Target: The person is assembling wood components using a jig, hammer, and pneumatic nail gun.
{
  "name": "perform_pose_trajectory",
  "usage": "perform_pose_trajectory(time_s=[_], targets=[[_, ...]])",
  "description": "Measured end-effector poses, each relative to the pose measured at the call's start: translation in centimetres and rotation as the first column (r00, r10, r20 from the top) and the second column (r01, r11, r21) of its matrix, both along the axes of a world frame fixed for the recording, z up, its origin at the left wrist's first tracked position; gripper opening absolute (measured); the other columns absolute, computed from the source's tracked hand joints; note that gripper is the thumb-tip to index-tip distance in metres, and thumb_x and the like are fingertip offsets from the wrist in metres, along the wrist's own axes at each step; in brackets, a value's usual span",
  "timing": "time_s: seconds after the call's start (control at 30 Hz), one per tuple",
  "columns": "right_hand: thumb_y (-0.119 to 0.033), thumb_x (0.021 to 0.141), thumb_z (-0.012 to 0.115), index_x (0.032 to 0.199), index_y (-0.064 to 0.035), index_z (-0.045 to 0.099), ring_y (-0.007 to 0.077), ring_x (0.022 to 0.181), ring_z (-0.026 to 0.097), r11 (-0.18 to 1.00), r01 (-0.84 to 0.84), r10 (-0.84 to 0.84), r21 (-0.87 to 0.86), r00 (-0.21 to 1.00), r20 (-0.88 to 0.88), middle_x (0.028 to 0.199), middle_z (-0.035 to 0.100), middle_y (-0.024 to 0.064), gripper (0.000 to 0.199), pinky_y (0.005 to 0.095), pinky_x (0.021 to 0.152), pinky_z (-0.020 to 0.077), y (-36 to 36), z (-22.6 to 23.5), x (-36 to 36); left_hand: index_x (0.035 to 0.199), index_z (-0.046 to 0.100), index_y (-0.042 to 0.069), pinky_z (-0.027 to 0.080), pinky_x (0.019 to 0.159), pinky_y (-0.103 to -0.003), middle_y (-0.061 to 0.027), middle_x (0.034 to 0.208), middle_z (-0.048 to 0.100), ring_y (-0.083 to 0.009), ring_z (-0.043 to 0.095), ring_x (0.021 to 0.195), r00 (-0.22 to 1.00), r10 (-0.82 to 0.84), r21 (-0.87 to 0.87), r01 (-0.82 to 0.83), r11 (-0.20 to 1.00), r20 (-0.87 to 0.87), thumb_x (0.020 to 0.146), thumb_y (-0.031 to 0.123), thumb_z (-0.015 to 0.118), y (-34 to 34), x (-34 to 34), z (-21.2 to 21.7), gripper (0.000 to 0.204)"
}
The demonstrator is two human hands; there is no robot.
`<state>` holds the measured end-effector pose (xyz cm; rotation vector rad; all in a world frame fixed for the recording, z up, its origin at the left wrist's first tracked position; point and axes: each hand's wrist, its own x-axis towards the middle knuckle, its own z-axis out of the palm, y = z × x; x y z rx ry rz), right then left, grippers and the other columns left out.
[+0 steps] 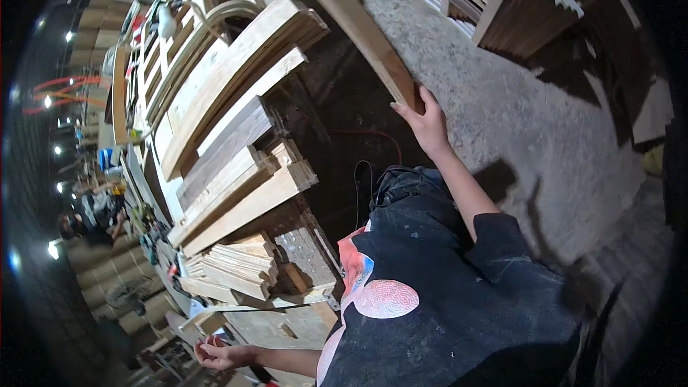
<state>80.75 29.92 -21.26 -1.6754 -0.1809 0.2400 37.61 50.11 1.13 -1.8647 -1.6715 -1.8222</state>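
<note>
A long, pale wooden board (355, 25) slants from the upper edge down to my right hand (428, 123). That hand is closed round its near end, thumb on one side and fingers on the other. At the lower left, my left hand (218, 355) is held out with loosely curled fingers, and I see nothing in it. It is near the corner of the workbench (283, 330), apart from the board. Beside that hand, a pile of thin wooden strips (233, 269) lies on the bench. Thicker planks (251, 201) lie farther along, one of them greyish (229, 147).
A long stack of boards (229, 79) and slatted wooden frames (168, 50) stand at the upper left. Across the concrete floor (494, 115) is a stack of ridged panels (530, 18). A thin red hose (387, 136) runs beside the bench. Another person (97, 218) is at the far left.
</note>
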Motion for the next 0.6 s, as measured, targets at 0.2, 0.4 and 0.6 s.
perform_pose_trajectory(time_s=[0.2,0.4,0.6], targets=[[-0.027,0.079,0.074,0.115,0.0042,0.052,0.0341,0.099,0.058,0.99,0.1,-0.091,-0.101,0.992,0.092,0.107,0.058,0.019,0.053,0.0389,0.084,0.0467,-0.4,-1.5,-1.8,0.115,0.054,0.002,0.054,0.066,-0.026,-0.01,0.105,0.06,-0.0178,0.06,0.082,0.992,-0.121,0.053,0.122,0.991,-0.022,0.097,0.014,0.048,2.1,2.7,2.2,0.023],[-0.027,0.078,0.074,0.122,0.0036,0.05,0.0335,0.103,0.057,0.967,0.144,-0.15,-0.212,0.989,-0.012,0.11,0.056,0.0204,0.059,0.0382,0.088,0.0458,-1.2,-3.1,-2.5,0.112,0.057,0.002,0.054,0.062,-0.024,-0.0096,0.104,0.061,-0.0163,0.061,0.08,0.991,-0.133,0.02,0.133,0.991,-0.034,0.095,0.012,0.05,2.0,3.9,2.2,0.021],[-0.024,0.077,0.075,0.124,0.0038,0.049,0.0323,0.106,0.056,0.946,0.141,-0.13,-0.293,0.99,0.058,0.113,0.056,0.0194,0.061,0.0379,0.091,0.0448,-1.8,-4.9,-2.8,0.112,0.058,0.003,0.053,0.062,-0.024,-0.01,0.104,0.062,-0.0158,0.06,0.079,0.986,-0.138,0.023,0.141,0.99,-0.097,0.096,0.012,0.049,1.8,2.8,1.8,0.021]])
